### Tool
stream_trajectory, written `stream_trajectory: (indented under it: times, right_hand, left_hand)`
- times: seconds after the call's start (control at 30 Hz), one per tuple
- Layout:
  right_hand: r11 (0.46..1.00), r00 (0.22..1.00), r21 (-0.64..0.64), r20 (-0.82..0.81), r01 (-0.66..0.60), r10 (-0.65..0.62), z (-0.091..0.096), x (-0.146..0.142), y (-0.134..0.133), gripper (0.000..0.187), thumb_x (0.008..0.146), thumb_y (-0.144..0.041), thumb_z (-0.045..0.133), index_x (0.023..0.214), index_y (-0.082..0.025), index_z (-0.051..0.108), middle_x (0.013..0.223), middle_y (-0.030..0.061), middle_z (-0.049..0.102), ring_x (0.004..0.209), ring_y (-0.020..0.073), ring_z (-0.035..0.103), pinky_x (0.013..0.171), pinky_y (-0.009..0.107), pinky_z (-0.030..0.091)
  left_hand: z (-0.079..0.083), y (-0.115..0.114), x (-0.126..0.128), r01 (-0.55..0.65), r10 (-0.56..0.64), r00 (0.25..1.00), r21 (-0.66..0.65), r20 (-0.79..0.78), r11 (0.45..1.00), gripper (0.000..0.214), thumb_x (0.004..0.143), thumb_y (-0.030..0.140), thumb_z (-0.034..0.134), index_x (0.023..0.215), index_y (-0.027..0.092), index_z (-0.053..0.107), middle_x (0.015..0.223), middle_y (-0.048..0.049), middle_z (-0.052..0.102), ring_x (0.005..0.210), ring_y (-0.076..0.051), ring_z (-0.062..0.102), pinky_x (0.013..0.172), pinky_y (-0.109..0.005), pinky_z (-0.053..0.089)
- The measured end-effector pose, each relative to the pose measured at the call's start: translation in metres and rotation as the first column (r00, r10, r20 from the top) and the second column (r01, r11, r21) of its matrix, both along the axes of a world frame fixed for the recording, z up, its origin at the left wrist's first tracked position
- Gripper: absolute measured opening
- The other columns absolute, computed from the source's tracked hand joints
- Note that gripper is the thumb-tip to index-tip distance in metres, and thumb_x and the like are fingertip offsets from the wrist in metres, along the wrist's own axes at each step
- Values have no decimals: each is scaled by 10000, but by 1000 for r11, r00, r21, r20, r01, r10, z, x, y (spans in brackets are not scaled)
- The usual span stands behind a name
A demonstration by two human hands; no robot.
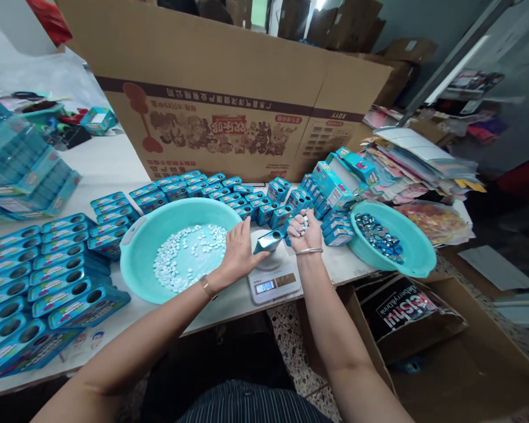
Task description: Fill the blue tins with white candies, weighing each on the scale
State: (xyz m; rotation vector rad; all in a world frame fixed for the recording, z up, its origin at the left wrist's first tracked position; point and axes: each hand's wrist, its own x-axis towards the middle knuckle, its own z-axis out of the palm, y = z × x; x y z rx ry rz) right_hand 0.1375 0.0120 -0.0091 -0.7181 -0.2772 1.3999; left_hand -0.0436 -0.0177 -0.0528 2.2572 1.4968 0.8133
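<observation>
My left hand (238, 249) rests over the right rim of a teal basin (134, 258) that holds several small white tablets (187, 255); its fingertips touch a small blue tin box (270, 239) lying tilted on a white digital scale (273, 279). My right hand (303, 229) is closed in a fist around a handful of white tablets, held just above the open end of that tin. The scale's display shows digits.
Rows of open blue tin boxes (48, 276) cover the left of the white table, and more stand behind the scale (229, 191). A second teal basin (417, 244) with blue lids sits at the right. A large cardboard carton (229, 88) stands behind. An open box (445, 352) is on the floor.
</observation>
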Motion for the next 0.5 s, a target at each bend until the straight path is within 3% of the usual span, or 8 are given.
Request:
stream_trajectory:
  times: [0.27,0.5]
  right_hand:
    - [998,990,2,-125,64,-64,-5,13,2,329,957,-348,358,679,-198,450,481,-94,321,327,42,254,295,130,198]
    - [976,944,-112,-256,187,-210,-34,47,-20,361,952,-300,332,632,-186,453,481,-67,414,385,51,417,362,135,374]
  left_hand:
    - [10,6,21,1,-14,990,-97,-139,995,810,746,420,657,1396,162,249,1387,-181,421,1311,-341,359,1068,-576,253]
    - [8,7,27,-4,-19,971,-94,-240,996,757,750,411,657,1370,164,300,1361,-169,457,1291,-324,380,1084,-603,210]
